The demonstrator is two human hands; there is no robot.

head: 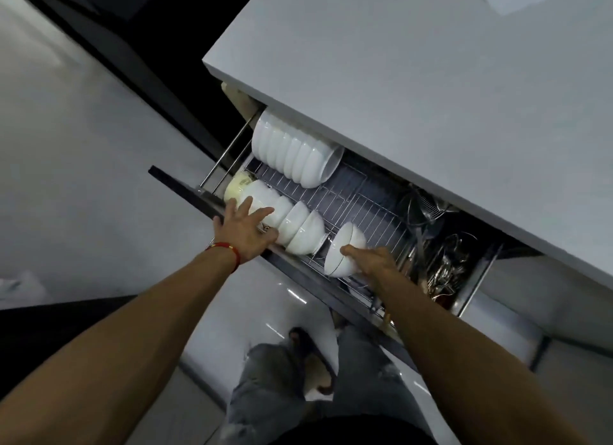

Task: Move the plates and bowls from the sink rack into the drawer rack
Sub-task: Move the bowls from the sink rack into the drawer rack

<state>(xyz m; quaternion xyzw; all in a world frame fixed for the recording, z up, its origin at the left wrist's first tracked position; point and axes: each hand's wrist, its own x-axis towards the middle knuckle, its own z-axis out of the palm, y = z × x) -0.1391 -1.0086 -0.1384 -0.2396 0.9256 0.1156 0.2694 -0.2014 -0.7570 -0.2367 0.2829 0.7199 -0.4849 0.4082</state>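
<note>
The drawer rack (371,205), a wire grid, is pulled out under the grey counter. A back row of several large white bowls (295,155) stands on edge in it. Along its front runs a row of several smaller white bowls (295,225), with a yellowish bowl (237,184) at the left end. My left hand (243,227) lies with straight fingers on that front row. My right hand (371,262) grips a single white bowl (343,252), tilted on edge over the rack just right of the front row.
The grey counter (431,79) overhangs the drawer's back half. Metal utensils and cutlery (441,245) fill the drawer's right compartment. The dark drawer front (205,195) runs along the near edge. My legs and a foot (298,361) stand on the pale floor below.
</note>
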